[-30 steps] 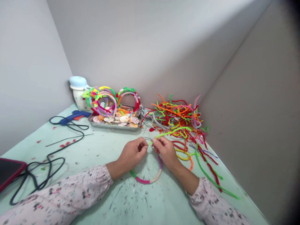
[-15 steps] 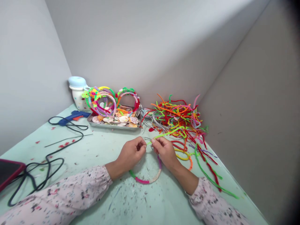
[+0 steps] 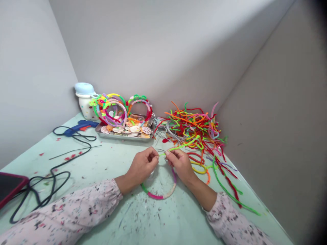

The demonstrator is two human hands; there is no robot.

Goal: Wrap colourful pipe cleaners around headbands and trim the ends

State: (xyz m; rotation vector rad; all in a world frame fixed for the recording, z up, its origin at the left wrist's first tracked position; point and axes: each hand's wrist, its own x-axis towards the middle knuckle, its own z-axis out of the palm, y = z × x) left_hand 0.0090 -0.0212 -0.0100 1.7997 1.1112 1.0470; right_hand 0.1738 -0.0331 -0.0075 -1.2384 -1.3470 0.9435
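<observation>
Between my hands hangs a wire ring wrapped in bands of green, magenta, cream and purple pipe cleaner. My left hand is closed in a pinch at the ring's upper left, its fingertips hiding what lies between them. In a thumb-and-finger pinch, my right hand grips a lime-green pipe cleaner at the ring's upper right. A short lime piece spans the gap between both hands. The pipe cleaner's long tail runs up and right towards the pile. Thin dark wire shows just above the gap.
Behind stands a metal tray of seashells with finished colourful rings on it. A heap of pipe cleaners lies back right. At left are a blue glue gun, its black cord, a white jar and a red-edged device.
My left hand has risen very slightly, and the lime pipe cleaner's tail has shifted a little. Both pinches stay the same.
</observation>
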